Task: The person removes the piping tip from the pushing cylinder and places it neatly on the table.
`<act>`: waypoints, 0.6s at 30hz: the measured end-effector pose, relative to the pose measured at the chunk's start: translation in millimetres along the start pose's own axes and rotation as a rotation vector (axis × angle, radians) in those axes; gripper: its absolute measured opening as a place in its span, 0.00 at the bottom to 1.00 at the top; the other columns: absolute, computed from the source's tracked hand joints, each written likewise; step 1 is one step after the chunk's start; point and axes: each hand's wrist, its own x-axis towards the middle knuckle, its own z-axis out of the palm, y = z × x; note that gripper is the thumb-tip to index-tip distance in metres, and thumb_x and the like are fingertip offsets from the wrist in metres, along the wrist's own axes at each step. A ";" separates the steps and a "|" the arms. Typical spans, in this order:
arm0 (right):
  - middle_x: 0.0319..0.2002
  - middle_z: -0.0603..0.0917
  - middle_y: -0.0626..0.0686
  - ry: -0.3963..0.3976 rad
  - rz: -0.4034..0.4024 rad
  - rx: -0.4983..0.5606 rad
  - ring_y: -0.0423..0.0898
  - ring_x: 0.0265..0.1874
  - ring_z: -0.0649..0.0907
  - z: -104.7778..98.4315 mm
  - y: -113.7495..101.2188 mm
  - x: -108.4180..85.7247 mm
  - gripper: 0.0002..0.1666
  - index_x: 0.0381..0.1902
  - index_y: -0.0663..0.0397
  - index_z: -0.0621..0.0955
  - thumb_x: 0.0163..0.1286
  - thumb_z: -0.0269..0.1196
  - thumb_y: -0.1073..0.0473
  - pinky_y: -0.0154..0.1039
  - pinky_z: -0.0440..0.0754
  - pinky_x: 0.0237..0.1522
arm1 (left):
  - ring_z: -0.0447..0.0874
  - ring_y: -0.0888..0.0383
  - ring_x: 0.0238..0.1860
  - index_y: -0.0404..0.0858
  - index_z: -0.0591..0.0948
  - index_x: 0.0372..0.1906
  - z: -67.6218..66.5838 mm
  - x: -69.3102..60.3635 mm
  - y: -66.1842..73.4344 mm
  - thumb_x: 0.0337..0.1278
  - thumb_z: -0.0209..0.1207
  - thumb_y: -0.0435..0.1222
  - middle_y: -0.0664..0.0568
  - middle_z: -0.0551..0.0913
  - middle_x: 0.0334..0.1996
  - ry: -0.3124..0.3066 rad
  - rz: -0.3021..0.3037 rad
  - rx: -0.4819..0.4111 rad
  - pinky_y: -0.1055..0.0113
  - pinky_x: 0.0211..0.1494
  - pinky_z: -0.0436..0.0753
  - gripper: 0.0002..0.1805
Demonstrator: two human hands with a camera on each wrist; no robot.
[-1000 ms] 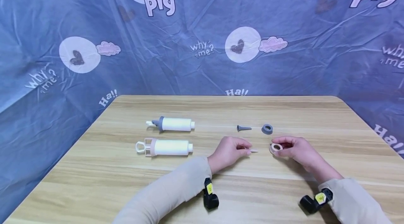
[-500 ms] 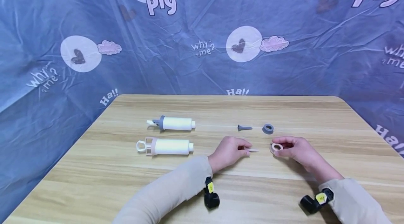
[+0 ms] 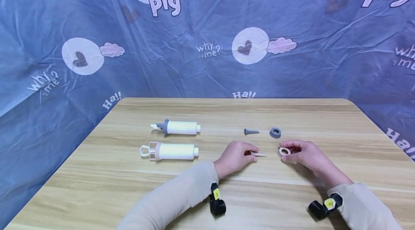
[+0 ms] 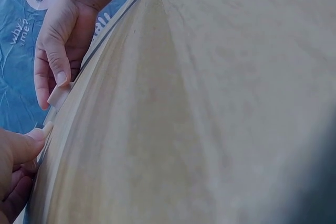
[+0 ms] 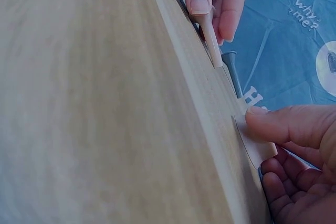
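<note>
My left hand (image 3: 235,156) pinches the wide end of a small pale pink tapered nozzle (image 3: 260,154) between thumb and fingers. The nozzle lies low at the table, its thin tip toward the right. In the right wrist view the same nozzle (image 5: 213,46) shows below the thumb. A short way to the right, my right hand (image 3: 306,155) grips a pale pink ring-shaped cap (image 3: 280,153) by its side, thumb in front. The cap (image 5: 255,144) stands at the tabletop in the right wrist view. Nozzle and cap are apart.
Behind the hands lie a grey tapered nozzle (image 3: 251,131) and a grey ring cap (image 3: 271,135). Left of them are a white syringe-like tube with a grey collar (image 3: 181,127) and one with a pale pink collar (image 3: 176,151). A printed blue cloth (image 3: 181,68) hangs behind the wooden table (image 3: 97,186).
Both hands stay almost in place with the nozzle and the cap. The left fingers shift very slightly, and a little more of the nozzle shows.
</note>
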 end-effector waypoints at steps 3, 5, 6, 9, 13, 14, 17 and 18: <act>0.38 0.81 0.50 -0.006 0.001 -0.009 0.35 0.34 0.77 0.2 -0.9 0.8 0.35 0.55 0.72 0.73 0.50 0.70 0.62 0.30 0.77 0.33 | 0.72 0.75 0.29 0.44 0.83 0.48 -0.6 -0.5 0.1 0.52 0.64 0.40 0.60 0.86 0.37 -0.005 -0.005 0.001 0.83 0.38 0.72 0.16; 0.40 0.81 0.52 -0.011 -0.002 -0.021 0.35 0.35 0.77 -1.1 -2.1 1.2 0.36 0.56 0.72 0.72 0.51 0.70 0.60 0.30 0.77 0.34 | 0.72 0.75 0.29 0.44 0.83 0.49 -1.2 -0.6 0.4 0.52 0.64 0.40 0.60 0.85 0.38 -0.011 -0.012 0.001 0.83 0.38 0.71 0.17; 0.41 0.81 0.53 -0.013 -0.005 -0.028 0.35 0.35 0.77 -2.3 -2.8 1.5 0.36 0.56 0.71 0.72 0.51 0.70 0.59 0.29 0.76 0.35 | 0.72 0.75 0.29 0.44 0.83 0.49 -1.5 -0.7 0.9 0.52 0.64 0.40 0.59 0.85 0.38 -0.014 -0.018 -0.001 0.83 0.38 0.71 0.17; 0.46 0.81 0.58 -0.012 -0.019 -0.078 0.32 0.37 0.76 -7.8 -5.9 1.4 0.37 0.58 0.70 0.71 0.55 0.69 0.55 0.27 0.75 0.38 | 0.72 0.74 0.29 0.44 0.82 0.50 -2.7 -0.3 2.1 0.51 0.64 0.41 0.60 0.85 0.37 -0.032 -0.038 -0.019 0.83 0.37 0.72 0.19; 0.50 0.80 0.61 0.031 -0.030 -0.139 0.25 0.38 0.74 -15.0 -12.4 0.1 0.34 0.58 0.68 0.72 0.62 0.63 0.50 0.24 0.72 0.40 | 0.76 0.73 0.33 0.43 0.81 0.52 -6.4 -0.5 3.0 0.51 0.65 0.42 0.59 0.85 0.38 -0.048 -0.069 -0.078 0.82 0.41 0.74 0.21; 0.51 0.80 0.61 0.045 -0.034 -0.141 0.24 0.39 0.73 -16.0 -15.0 0.0 0.33 0.58 0.67 0.72 0.63 0.62 0.49 0.24 0.71 0.41 | 0.77 0.72 0.36 0.43 0.80 0.53 -8.5 -0.6 3.4 0.51 0.64 0.42 0.58 0.85 0.40 -0.046 -0.074 -0.088 0.81 0.43 0.74 0.21; 0.53 0.78 0.62 0.078 -0.052 -0.143 0.22 0.39 0.71 -17.1 -26.5 0.5 0.32 0.58 0.66 0.73 0.66 0.58 0.47 0.24 0.71 0.41 | 0.81 0.65 0.45 0.42 0.79 0.55 -20.8 -1.9 7.1 0.54 0.62 0.42 0.55 0.83 0.49 -0.035 -0.090 -0.140 0.78 0.49 0.76 0.22; 0.54 0.78 0.62 0.085 -0.064 -0.144 0.23 0.40 0.71 -16.6 -31.9 0.8 0.31 0.58 0.66 0.73 0.67 0.57 0.47 0.24 0.71 0.42 | 0.81 0.62 0.47 0.42 0.78 0.55 -26.8 -2.1 9.1 0.55 0.61 0.43 0.54 0.82 0.51 -0.030 -0.087 -0.147 0.77 0.50 0.76 0.22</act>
